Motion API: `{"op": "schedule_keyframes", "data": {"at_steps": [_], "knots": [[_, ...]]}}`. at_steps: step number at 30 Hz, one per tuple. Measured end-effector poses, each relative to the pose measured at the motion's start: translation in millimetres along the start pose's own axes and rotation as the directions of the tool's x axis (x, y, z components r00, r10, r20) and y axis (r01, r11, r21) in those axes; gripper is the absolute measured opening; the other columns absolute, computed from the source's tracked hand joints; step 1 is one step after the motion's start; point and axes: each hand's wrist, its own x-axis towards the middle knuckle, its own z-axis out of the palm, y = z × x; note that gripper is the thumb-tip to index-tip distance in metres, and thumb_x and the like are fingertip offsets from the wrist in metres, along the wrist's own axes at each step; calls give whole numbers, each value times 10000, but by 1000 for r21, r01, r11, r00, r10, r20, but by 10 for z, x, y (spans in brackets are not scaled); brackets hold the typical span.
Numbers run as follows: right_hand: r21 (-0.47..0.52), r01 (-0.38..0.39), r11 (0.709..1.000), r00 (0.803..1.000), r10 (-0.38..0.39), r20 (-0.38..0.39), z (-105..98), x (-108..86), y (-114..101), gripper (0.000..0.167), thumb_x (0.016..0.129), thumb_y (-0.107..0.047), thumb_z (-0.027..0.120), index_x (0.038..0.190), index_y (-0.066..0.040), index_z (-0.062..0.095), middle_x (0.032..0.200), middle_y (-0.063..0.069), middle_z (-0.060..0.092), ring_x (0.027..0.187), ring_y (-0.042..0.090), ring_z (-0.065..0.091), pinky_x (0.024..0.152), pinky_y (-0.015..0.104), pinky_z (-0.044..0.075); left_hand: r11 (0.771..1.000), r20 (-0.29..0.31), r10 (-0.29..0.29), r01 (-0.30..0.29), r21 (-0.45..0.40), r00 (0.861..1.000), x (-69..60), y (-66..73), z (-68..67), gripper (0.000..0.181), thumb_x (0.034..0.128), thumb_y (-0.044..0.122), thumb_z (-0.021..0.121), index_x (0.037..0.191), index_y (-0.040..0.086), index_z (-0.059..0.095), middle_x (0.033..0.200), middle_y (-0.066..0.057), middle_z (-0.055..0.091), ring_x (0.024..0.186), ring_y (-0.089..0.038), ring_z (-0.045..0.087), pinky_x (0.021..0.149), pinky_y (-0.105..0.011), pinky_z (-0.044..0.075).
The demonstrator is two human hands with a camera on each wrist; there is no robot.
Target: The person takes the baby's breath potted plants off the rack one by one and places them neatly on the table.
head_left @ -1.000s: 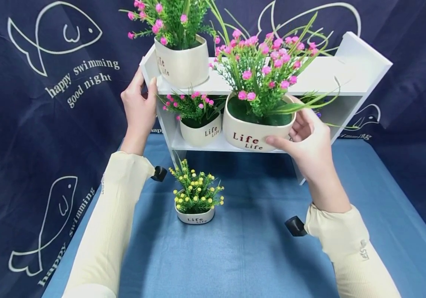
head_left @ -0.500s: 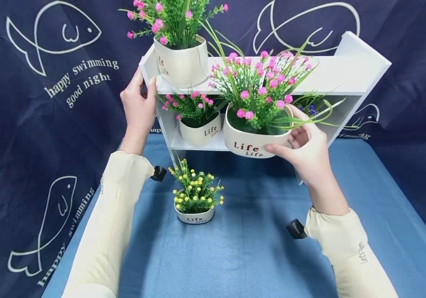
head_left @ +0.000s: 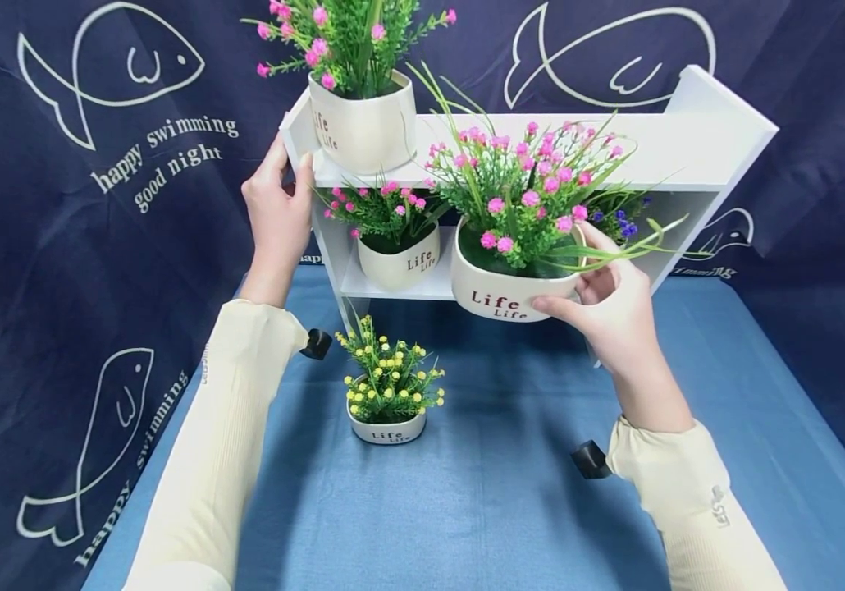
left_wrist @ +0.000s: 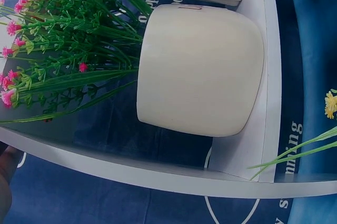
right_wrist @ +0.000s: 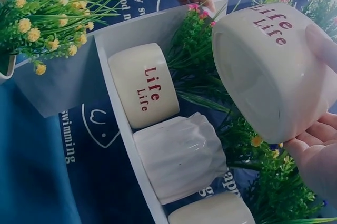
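Note:
In the head view my right hand (head_left: 618,316) grips the right side of a cream oval pot (head_left: 514,295) with pink flowers, thumb on its front. The pot is held in front of the white shelf's (head_left: 651,148) middle level; the right wrist view shows its underside (right_wrist: 247,77). My left hand (head_left: 278,209) holds the shelf's left side panel near the top. Beside that hand, a larger cream pot (head_left: 363,127) with pink flowers stands on the top level. A smaller pink-flowered pot (head_left: 396,263) sits on the level below, at the left.
A pot with yellow flowers (head_left: 387,431) stands on the blue cloth in front of the shelf's left leg. Blue flowers (head_left: 622,223) show behind my right hand. In the right wrist view, a white fluted pot (right_wrist: 181,158) stands on the lower level beside the small cream pot.
My right hand has lowered the pink-flowered pot and brought it slightly nearer, from across the upper board's edge down in front of the middle level. The left hand keeps its hold on the panel.

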Motion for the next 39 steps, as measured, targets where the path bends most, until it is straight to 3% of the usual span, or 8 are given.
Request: {"op": "schedule_keyframes", "data": {"at_steps": [7,14,27,34,39], "knots": [[3,-12,1000,1000,12,2,-23,-44,45,916,688,257,678,1491,1,319,1549,173,348,1218,50,551,953,134,483,1000,0,5,-5,3,1000,-6,4,-8,410,945,102,564,1354,100,577,1241,-73,677,1095,-86,644,849,-241,569],[23,0,1000,1000,0,0,-61,-78,90,887,679,279,659,1470,25,348,1334,-3,563,1121,72,623,906,154,518,1000,1,-3,3,1,1000,-1,0,2,413,946,101,566,1358,97,572,1247,-78,674,1107,-90,642,866,-320,576],[75,-4,997,1000,3,22,-112,-161,251,885,650,299,661,1448,68,357,1268,-26,617,1098,65,637,900,166,525,1000,-1,-7,7,0,1000,-4,-6,6,408,948,103,566,1356,92,574,1239,-87,677,1100,-98,647,858,-320,578],[62,-36,997,999,34,24,-150,-249,379,833,665,250,709,1412,46,404,1242,-21,623,1093,62,637,901,159,522,1000,-3,-11,11,-8,1000,-7,-7,8,407,949,101,566,1355,94,575,1240,-88,677,1110,-102,646,869,-331,575],[24,-84,996,996,84,14,-184,-319,471,874,694,218,711,1460,83,311,1231,-70,613,1073,22,639,891,142,518,1000,-6,7,-7,-8,1000,-14,9,0,405,949,102,565,1353,79,574,1234,-98,678,1101,-111,650,862,-337,578]]}}
